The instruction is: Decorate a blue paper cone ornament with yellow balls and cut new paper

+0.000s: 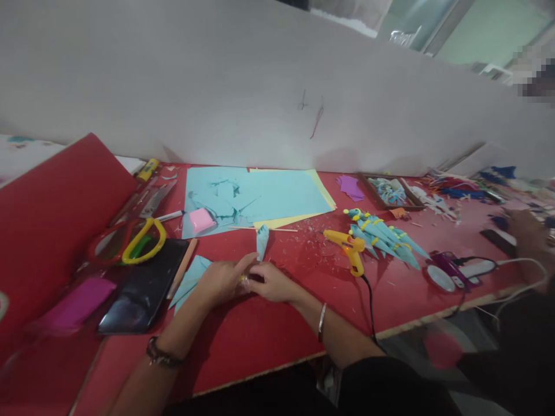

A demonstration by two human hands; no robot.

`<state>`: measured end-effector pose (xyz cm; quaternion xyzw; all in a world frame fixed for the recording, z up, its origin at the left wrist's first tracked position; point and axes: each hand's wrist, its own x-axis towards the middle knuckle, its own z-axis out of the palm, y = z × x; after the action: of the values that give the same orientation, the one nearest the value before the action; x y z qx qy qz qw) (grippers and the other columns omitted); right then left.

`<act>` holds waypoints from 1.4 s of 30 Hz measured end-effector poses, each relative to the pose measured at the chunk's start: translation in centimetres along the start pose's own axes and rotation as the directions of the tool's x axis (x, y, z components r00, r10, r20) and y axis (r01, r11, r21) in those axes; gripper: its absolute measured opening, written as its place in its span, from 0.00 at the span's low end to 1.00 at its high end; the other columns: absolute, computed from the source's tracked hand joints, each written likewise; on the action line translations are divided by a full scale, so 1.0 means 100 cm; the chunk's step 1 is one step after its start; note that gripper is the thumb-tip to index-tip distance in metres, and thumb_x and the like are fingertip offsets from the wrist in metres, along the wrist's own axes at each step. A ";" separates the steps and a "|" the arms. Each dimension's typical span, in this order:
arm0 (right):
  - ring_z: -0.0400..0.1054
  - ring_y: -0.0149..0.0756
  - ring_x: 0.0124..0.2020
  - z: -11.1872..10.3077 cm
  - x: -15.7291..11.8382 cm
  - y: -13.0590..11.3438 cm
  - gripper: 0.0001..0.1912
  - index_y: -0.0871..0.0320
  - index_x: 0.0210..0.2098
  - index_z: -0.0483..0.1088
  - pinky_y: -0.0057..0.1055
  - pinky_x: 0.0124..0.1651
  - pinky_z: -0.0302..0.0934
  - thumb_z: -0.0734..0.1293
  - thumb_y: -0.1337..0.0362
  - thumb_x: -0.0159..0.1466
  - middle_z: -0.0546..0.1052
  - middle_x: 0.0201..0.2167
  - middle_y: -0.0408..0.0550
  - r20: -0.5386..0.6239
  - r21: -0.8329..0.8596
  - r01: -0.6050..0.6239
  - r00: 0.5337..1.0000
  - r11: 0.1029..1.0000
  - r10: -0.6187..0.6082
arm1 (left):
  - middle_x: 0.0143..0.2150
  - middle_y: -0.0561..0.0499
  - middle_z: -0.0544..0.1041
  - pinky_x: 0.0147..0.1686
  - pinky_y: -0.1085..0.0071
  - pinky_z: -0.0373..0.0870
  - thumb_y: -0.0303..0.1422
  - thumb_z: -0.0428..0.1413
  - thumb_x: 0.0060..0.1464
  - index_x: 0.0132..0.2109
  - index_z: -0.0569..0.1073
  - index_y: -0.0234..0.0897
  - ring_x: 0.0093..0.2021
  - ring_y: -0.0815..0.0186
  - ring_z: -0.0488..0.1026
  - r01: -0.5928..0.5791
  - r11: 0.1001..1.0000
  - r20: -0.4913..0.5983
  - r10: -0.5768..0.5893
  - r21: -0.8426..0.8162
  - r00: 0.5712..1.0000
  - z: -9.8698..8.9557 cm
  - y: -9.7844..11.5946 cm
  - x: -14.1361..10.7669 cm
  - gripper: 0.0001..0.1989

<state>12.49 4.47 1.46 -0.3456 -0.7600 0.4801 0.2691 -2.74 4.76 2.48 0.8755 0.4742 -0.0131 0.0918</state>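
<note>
My left hand [223,280] and my right hand [271,281] meet over the red table [243,346], fingers closed around a small thing with a yellow spot, too hidden to name. Just beyond them lies a rolled blue paper cone [262,241], its narrow end toward my fingers. A thin wooden stick [277,230] lies behind the cone. Folded blue paper pieces [193,280] are beside my left wrist. To the right are a yellow glue gun [349,248] with a black cord and several blue cones with yellow trim [381,234].
Blue sheets [286,193] lie over yellow paper by the wall. Yellow-handled scissors [147,240], a black case [145,289] and pink foam [202,219] are left. A tray of scraps [390,192] and a purple device [455,271] are right, near another person's arm [531,248].
</note>
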 end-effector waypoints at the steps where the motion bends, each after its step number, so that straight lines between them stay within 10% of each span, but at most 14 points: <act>1: 0.59 0.26 0.25 -0.001 0.000 -0.001 0.04 0.62 0.26 0.65 0.23 0.30 0.55 0.59 0.73 0.55 0.67 0.22 0.40 0.017 0.048 -0.002 1.000 0.999 0.002 | 0.33 0.44 0.77 0.27 0.69 0.65 0.35 0.49 0.48 0.55 0.59 0.38 0.32 0.56 0.75 0.002 1.000 0.000 -0.002 -0.006 1.000 -0.001 0.000 0.000 0.25; 12: 0.55 0.27 0.23 0.004 0.002 0.000 0.09 0.59 0.19 0.61 0.25 0.28 0.55 0.62 0.62 0.51 0.61 0.20 0.40 -0.019 0.647 -0.127 0.983 0.752 0.182 | 0.31 0.49 0.77 0.25 0.73 0.62 0.45 0.51 0.45 0.49 0.63 0.40 0.29 0.60 0.74 0.019 0.990 -0.143 -0.039 -0.136 0.989 -0.006 -0.002 -0.002 0.25; 18: 0.57 0.27 0.23 -0.014 0.002 0.001 0.11 0.59 0.22 0.63 0.26 0.27 0.57 0.65 0.57 0.48 0.64 0.22 0.42 -0.307 0.792 0.036 0.886 0.609 0.346 | 0.28 0.49 0.77 0.25 0.72 0.61 0.47 0.53 0.43 0.51 0.63 0.40 0.29 0.59 0.74 0.147 0.983 -0.119 -0.159 -0.107 0.980 -0.008 -0.005 -0.006 0.28; 26: 0.61 0.26 0.23 -0.019 0.003 0.008 0.13 0.58 0.24 0.65 0.26 0.30 0.59 0.68 0.55 0.48 0.67 0.21 0.40 -0.350 0.694 0.012 0.879 0.720 0.323 | 0.28 0.48 0.77 0.26 0.68 0.63 0.48 0.46 0.49 0.55 0.58 0.38 0.30 0.55 0.74 0.335 0.939 -0.136 -0.343 -0.080 0.930 -0.011 -0.018 -0.005 0.29; 42: 0.67 0.26 0.26 -0.010 0.004 0.010 0.20 0.54 0.44 0.56 0.29 0.36 0.63 0.64 0.66 0.52 0.69 0.30 0.40 -0.345 0.576 0.072 0.924 0.815 0.163 | 0.32 0.48 0.77 0.25 0.72 0.60 0.46 0.50 0.47 0.53 0.61 0.39 0.31 0.59 0.74 0.230 0.965 -0.152 -0.249 -0.128 0.957 -0.007 -0.015 -0.004 0.27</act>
<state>13.28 5.60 0.99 -0.3518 -0.5028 0.6184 0.4909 -4.31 5.36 3.04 0.8032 0.5829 0.0750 0.0974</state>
